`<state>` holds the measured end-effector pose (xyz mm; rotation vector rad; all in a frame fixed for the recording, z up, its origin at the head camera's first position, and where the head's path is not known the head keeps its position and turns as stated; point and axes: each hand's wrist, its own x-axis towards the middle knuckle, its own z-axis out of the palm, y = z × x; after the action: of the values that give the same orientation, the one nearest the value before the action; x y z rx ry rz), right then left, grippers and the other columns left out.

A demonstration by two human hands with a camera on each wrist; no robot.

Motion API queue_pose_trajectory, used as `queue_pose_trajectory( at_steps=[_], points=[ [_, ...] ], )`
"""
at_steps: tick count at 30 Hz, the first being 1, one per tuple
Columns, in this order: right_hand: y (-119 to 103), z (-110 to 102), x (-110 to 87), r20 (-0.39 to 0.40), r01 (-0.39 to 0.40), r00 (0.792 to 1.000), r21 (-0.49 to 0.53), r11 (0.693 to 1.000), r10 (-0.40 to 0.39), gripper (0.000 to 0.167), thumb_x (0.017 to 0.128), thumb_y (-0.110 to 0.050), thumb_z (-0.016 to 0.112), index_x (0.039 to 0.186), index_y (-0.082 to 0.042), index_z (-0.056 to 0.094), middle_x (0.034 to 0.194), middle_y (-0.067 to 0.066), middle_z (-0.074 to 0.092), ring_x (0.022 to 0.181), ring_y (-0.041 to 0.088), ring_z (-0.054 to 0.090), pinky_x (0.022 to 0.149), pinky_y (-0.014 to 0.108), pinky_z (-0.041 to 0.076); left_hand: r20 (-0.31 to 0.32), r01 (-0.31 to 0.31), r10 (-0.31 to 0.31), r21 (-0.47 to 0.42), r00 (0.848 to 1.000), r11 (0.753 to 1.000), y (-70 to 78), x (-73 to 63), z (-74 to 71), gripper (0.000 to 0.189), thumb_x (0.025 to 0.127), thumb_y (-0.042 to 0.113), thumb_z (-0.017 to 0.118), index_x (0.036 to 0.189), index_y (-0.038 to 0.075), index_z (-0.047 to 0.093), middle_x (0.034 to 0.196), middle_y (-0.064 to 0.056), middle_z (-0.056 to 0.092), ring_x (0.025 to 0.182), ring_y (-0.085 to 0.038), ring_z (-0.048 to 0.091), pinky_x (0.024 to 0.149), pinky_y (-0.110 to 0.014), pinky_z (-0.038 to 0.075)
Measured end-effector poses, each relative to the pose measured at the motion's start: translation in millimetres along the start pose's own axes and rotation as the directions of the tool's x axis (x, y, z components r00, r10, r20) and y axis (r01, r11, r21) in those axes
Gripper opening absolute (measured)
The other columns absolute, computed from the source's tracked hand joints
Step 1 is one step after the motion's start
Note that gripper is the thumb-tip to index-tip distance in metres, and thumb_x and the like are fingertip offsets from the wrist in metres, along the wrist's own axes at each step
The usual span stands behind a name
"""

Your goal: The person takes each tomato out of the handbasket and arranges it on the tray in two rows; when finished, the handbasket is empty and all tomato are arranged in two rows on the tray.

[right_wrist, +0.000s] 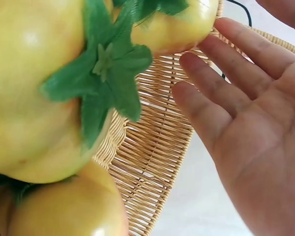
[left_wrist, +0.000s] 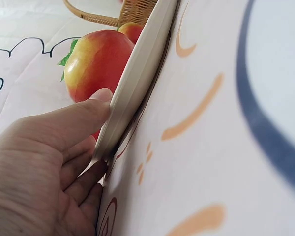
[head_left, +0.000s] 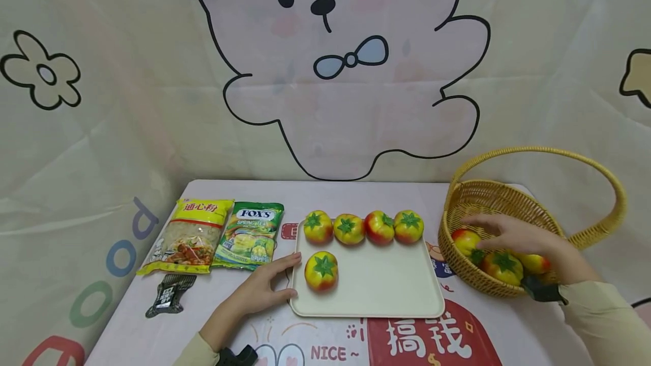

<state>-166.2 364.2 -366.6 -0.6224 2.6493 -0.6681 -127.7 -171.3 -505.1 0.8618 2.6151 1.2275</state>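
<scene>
My left hand [head_left: 264, 284] touches the left edge of a cream tray [head_left: 376, 292]. In the left wrist view, the thumb [left_wrist: 99, 98] rests at the tray's rim, with the other fingers low beside it. Several red-and-yellow persimmons [head_left: 349, 229] with green leafy tops line the tray's back edge. Another persimmon [head_left: 321, 271] sits alone at the front left. On the right, my right hand [head_left: 519, 239] reaches into a wicker basket [head_left: 488, 192] holding more persimmons [head_left: 502, 267]. Its extended fingers [right_wrist: 206, 105] lie near one persimmon [right_wrist: 172, 29] in the right wrist view.
Left of the tray lie a yellow pasta bag [head_left: 195, 236], a green candy bag [head_left: 249, 235] and a small black packet [head_left: 170, 295]. The basket's tall handle [head_left: 534, 151] arches over its opening. A printed cloth [head_left: 427, 343] covers the table.
</scene>
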Motion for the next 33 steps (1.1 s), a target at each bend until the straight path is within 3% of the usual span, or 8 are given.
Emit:
queue_pose_trajectory(
  at_steps=[3, 5, 11, 22, 33],
  points=[
    [0, -1, 1.0, 0.034, -0.027, 0.999, -0.001, 1.000, 0.027, 0.053, 0.088, -0.025, 0.065, 0.133, -0.003, 0.051, 0.132, 0.024, 0.051, 0.114, 0.042, 0.050, 0.090, 0.057, 0.048, 0.005, 0.012, -0.012, -0.009, 1.000, 1.000, -0.4, -0.1, 0.0, 0.068, 0.081, 0.042, 0.071, 0.141, 0.021, 0.047, 0.149, 0.007, 0.040, 0.138, -0.022, 0.037, 0.113, -0.048, 0.030],
    [0, -1, 2.2, 0.056, -0.046, 0.997, 0.003, 0.999, 0.046, 0.054, 0.087, -0.025, 0.066, 0.134, -0.004, 0.051, 0.131, 0.023, 0.052, 0.114, 0.040, 0.050, 0.090, 0.059, 0.047, 0.010, 0.021, -0.021, -0.012, 1.000, 1.000, -0.8, -0.2, -0.1, 0.068, 0.081, 0.042, 0.071, 0.141, 0.022, 0.047, 0.149, 0.009, 0.039, 0.139, -0.020, 0.036, 0.114, -0.047, 0.030],
    [2, -1, 7.3, 0.112, -0.090, 0.990, 0.013, 0.996, 0.088, 0.060, 0.082, -0.021, 0.069, 0.136, -0.006, 0.048, 0.131, 0.022, 0.051, 0.112, 0.037, 0.048, 0.089, 0.059, 0.046, 0.015, 0.044, -0.044, -0.014, 0.999, 0.999, -1.0, -0.6, -0.3, 0.069, 0.080, 0.043, 0.072, 0.141, 0.024, 0.046, 0.149, 0.012, 0.038, 0.139, -0.018, 0.035, 0.115, -0.045, 0.029],
    [4, 1, 13.4, 0.192, -0.212, 0.960, 0.023, 0.977, 0.204, 0.078, 0.076, -0.024, 0.076, 0.143, -0.009, 0.038, 0.131, 0.024, 0.045, 0.109, 0.038, 0.043, 0.087, 0.056, 0.045, 0.004, 0.015, -0.015, -0.010, 1.000, 1.000, 1.4, 0.3, 0.0, 0.068, 0.082, 0.039, 0.072, 0.141, 0.019, 0.047, 0.149, 0.004, 0.040, 0.138, -0.024, 0.037, 0.112, -0.049, 0.031],
    [7, 5, 21.3, 0.230, -0.249, 0.940, -0.048, 0.967, 0.253, 0.086, 0.076, -0.029, 0.076, 0.146, -0.006, 0.031, 0.133, 0.030, 0.041, 0.111, 0.043, 0.043, 0.088, 0.065, 0.042, 0.008, 0.019, -0.018, -0.013, 1.000, 1.000, 1.4, 0.3, -0.2, 0.067, 0.082, 0.039, 0.071, 0.141, 0.019, 0.046, 0.149, 0.004, 0.040, 0.138, -0.024, 0.037, 0.113, -0.049, 0.031]
  ],
)
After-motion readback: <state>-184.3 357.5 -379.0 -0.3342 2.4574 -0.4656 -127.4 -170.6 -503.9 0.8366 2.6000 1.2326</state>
